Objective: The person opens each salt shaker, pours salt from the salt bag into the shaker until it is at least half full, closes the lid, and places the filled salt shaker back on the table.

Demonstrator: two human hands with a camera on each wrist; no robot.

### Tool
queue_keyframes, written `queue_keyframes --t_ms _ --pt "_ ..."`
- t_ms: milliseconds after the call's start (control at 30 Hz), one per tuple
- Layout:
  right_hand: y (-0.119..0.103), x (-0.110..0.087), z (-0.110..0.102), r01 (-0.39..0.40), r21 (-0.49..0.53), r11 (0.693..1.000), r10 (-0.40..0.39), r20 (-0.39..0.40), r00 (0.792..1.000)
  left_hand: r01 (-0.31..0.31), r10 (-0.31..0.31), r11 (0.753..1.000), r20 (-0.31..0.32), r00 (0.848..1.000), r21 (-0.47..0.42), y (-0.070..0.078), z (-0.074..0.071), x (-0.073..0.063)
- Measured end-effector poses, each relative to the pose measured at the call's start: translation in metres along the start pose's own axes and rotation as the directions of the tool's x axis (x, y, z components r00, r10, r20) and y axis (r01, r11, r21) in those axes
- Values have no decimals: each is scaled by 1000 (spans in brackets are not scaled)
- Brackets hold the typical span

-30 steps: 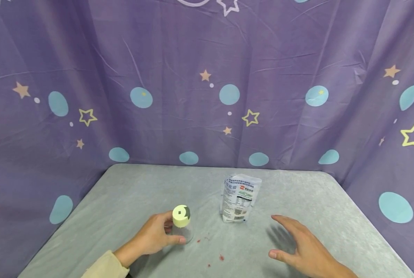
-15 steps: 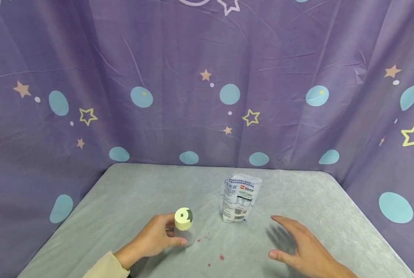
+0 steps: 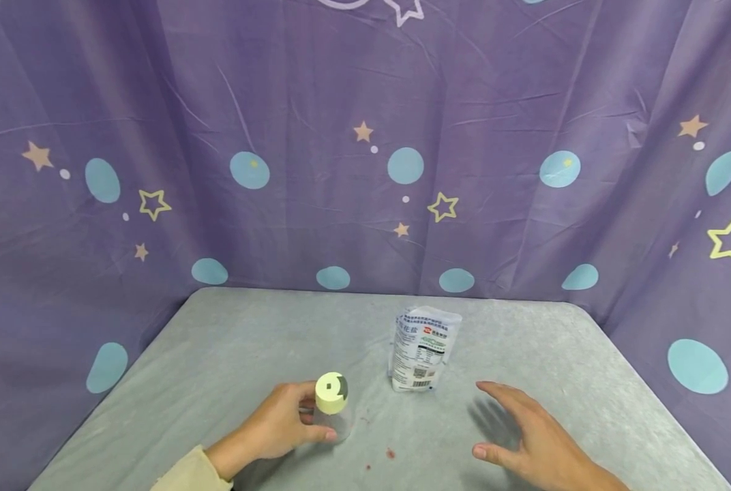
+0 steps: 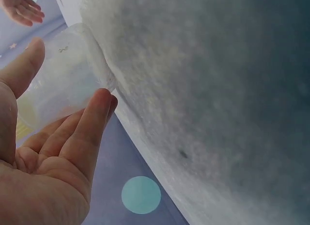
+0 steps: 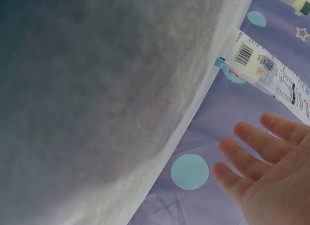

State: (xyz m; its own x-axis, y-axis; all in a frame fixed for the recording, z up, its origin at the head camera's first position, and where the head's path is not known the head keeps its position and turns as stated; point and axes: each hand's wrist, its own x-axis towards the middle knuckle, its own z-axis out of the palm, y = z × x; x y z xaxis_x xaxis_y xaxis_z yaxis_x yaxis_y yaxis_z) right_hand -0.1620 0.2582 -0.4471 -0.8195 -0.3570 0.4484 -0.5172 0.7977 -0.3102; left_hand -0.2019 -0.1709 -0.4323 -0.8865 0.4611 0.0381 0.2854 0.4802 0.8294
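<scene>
My left hand (image 3: 279, 421) grips a small clear jar (image 3: 335, 423) with its thumb on the near side and its fingers round the far side. The jar stands about upright and has a pale yellow lid (image 3: 331, 394) with a dark patch on one edge. In the left wrist view, the see-through jar (image 4: 68, 65) lies between thumb and fingers. My right hand (image 3: 540, 440) is held over the right part of the table, its fingers spread and holding nothing. A white printed bag of salt (image 3: 425, 351) stands between the hands, farther back, touched by neither.
A grey cloth covers the table (image 3: 267, 327). Several small reddish marks dot it near the front middle. A purple curtain (image 3: 341, 88) with stars and blue spots hangs behind and along both sides.
My left hand has shifted slightly to the right and nearer to me, with the jar in its grip. The right hand and the bag of salt stay almost where they were.
</scene>
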Motion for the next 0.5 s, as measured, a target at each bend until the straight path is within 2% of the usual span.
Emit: queue_keyframes --t_ms 267,500 --pt "-3 1 1 -1 7 1000 1 9 1000 15 -14 999 31 999 -35 3 4 -1" --pt "-6 2 0 2 17 1000 -2 10 1000 -6 7 1000 23 1000 -26 7 8 -1"
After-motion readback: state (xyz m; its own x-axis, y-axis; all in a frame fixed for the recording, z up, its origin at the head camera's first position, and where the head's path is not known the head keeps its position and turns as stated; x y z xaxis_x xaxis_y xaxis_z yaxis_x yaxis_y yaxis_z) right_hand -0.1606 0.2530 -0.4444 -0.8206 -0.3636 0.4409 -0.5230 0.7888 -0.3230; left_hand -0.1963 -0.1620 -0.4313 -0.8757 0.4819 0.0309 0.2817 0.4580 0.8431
